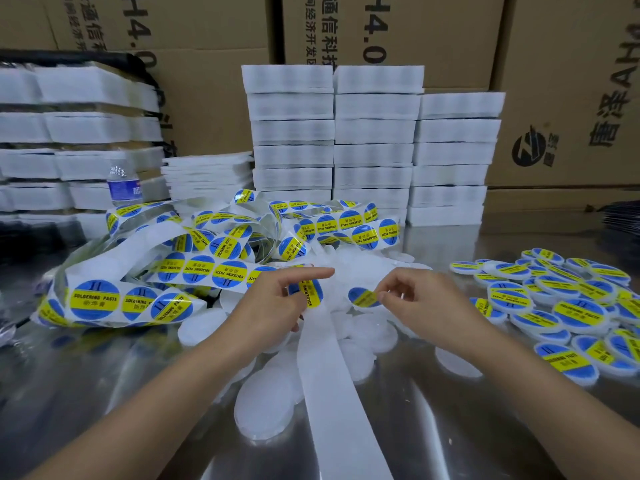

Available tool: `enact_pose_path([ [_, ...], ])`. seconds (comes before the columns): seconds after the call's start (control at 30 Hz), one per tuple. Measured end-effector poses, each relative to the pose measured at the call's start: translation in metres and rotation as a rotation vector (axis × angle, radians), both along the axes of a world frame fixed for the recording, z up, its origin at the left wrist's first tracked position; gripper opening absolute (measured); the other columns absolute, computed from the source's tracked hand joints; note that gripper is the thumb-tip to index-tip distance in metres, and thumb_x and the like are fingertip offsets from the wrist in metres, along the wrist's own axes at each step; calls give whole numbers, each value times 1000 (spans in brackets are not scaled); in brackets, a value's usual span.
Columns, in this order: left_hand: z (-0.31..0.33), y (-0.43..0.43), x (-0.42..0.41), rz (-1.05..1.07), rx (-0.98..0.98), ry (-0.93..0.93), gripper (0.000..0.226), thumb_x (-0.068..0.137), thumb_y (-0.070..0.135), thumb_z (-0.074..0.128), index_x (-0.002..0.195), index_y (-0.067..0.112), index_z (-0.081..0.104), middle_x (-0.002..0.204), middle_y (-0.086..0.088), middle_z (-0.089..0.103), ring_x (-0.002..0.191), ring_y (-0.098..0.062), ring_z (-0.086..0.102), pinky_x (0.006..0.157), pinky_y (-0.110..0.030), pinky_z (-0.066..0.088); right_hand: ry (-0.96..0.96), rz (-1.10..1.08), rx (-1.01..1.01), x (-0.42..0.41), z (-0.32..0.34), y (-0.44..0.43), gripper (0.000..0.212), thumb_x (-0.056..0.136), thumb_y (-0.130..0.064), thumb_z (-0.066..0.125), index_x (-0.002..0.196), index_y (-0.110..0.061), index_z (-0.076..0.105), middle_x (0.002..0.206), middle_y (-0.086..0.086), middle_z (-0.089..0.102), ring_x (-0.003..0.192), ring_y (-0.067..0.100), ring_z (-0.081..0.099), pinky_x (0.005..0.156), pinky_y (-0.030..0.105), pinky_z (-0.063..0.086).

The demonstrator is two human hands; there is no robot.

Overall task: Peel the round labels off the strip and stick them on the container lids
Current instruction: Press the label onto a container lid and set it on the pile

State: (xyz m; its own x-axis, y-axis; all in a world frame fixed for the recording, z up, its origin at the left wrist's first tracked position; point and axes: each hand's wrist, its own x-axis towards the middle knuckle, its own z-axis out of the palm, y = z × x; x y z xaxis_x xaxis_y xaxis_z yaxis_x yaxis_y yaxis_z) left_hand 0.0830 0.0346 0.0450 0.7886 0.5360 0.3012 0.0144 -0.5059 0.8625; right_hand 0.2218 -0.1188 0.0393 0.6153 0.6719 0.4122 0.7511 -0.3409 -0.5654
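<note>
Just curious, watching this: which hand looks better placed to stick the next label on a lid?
The right hand, probably: it pinches a peeled label over the bare white lids. The left hand is busy holding the strip.

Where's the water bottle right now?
Head view, far left: the water bottle stands behind the tangled label strip, in front of the left stack of white packs.

Shiny metal table (104, 393) is carrying a tangled label strip (156, 271) left, bare white lids (263, 403) centre, labelled lids (575, 313) right; white stacks (374, 133) and a water bottle (123, 185) are standing behind.
</note>
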Motion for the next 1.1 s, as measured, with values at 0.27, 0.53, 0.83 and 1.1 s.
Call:
enact_pose_path([
  [0.27, 2, 2, 2, 160, -48, -60, 48, 83, -5, 46, 78, 36, 70, 96, 11, 65, 45, 6, 47, 43, -8, 39, 158, 274, -107, -11, -6, 2, 34, 76, -26, 71, 104, -44, 60, 75, -19, 66, 59, -2, 51, 59, 10, 40],
  [0.53, 2, 8, 2, 283, -70, -131, 34, 85, 6, 49, 82, 27, 76, 51, 24, 59, 47, 8, 49, 52, -20, 36, 95, 462, -396, -16, -9, 1, 68, 75, -16, 71, 128, -48, 42, 83, -18, 68, 59, -1, 46, 60, 7, 39],
  [0.83, 3, 10, 1, 311, -49, -225, 37, 84, -1, 51, 77, 27, 75, 48, 17, 59, 31, -6, 31, 33, -10, 23, 265, 501, -234, -15, 1, -3, 65, 77, -7, 62, 125, -47, 44, 80, -13, 70, 57, 9, 40, 58, 14, 38],
  [1.1, 0, 9, 1, 209, -14, -124, 31, 80, 1, 62, 84, 29, 75, 78, 9, 67, 46, -1, 47, 44, -6, 34, 451, 464, 145, -7, 16, -5, 59, 78, -4, 69, 118, -43, 51, 76, -7, 69, 63, 10, 48, 62, 25, 40],
])
